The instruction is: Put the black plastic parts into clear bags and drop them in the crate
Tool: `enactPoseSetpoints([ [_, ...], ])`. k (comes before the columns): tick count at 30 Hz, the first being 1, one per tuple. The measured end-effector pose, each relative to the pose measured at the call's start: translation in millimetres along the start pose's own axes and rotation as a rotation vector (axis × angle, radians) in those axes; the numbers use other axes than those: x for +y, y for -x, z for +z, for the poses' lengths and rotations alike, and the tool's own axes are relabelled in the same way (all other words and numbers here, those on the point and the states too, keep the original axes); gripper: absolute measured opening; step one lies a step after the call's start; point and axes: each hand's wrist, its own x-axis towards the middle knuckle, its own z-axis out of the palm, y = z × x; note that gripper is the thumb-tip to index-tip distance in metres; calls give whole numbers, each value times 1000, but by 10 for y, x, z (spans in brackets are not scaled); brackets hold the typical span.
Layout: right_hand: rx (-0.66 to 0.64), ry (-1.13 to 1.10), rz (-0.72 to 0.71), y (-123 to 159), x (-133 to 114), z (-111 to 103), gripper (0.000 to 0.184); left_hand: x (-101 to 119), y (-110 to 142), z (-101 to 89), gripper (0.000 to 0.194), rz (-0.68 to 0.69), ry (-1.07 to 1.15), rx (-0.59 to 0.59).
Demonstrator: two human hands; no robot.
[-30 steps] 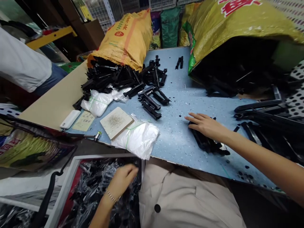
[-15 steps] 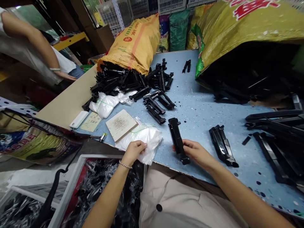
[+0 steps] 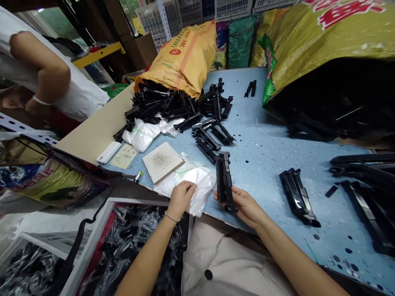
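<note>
My right hand grips a long black plastic part near its lower end, holding it raised and almost upright over the table's front edge. My left hand pinches the near edge of a stack of clear plastic bags. A whitish square block with a speckled top rests on the stack's far left side. Just beyond the bags lie several loose black parts. To the right of my right hand, a pair of black parts lies on the blue table.
A yellow sack spills black parts at the back left. A bigger yellow-green sack gapes at the right, with more parts before it. Below the table stands a crate of bagged parts. Another person is at the left.
The black part in my right hand has turned and shifted slightly left, closer to the bags. My left hand stays pinched on the bag edge. The other person's arm has bent.
</note>
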Motion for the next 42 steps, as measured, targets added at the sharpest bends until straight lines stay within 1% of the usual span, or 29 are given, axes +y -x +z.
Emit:
enactPoseSetpoints([
  [2, 11, -25, 15, 12, -4, -4, 40, -37, -45, -37, 28, -69, 163, -17],
  [4, 16, -60, 36, 10, -14, 13, 38, -47, -63, -50, 31, -104, 233, -15],
  [7, 5, -110, 45, -16, -23, 65, 36, -18, -66, -47, 31, -92, 210, -14],
  [12, -80, -113, 20, -93, -29, 169, 37, 19, -69, -31, 23, -81, 179, -36],
  [17, -146, -82, -6, -239, -36, 282, 36, 21, -63, -15, 31, -42, 131, -28],
  [19, -137, -63, -14, -306, -24, 305, 38, 28, -54, -35, 32, -31, 127, -29],
  [21, -94, -55, -15, -345, -11, 309, 40, 30, -41, -65, 31, -29, 141, -2],
  [23, -54, -56, -14, -343, -7, 308, 41, 20, -26, -83, 28, -25, 172, 61],
  [25, -56, -73, -16, -314, -9, 319, 40, 7, -7, -77, 22, -37, 215, 109],
  [27, -77, -94, -19, -296, -2, 349, 38, 6, 23, -61, 17, -43, 227, 119],
  [29, -73, -97, -21, -315, 25, 385, 38, 28, 67, -76, 12, 37, 118, 114],
  [30, -57, -89, -22, -335, 43, 399, 39, 48, 95, -105, 14, 103, -2, 121],
  [32, -14, -64, -34, -374, 72, 406, 40, 96, 150, -200, 24, 222, -310, 145],
  [34, 26, -36, -53, -362, 73, 385, 39, 138, 188, -310, 33, 257, -538, 178],
  [35, 42, -21, -62, -323, 62, 365, 37, 153, 194, -353, 39, 259, -577, 186],
  [36, 42, -12, -62, -261, 50, 341, 36, 161, 191, -382, 46, 259, -567, 184],
  [37, 22, -15, -40, -178, 42, 315, 35, 163, 179, -396, 51, 257, -519, 171],
  [39, -85, -82, 85, 20, 61, 263, 37, 145, 137, -387, 55, 240, -373, 113],
  [42, -292, -327, 414, 244, 207, 211, 44, 87, 89, -345, 58, 215, -190, 28],
])
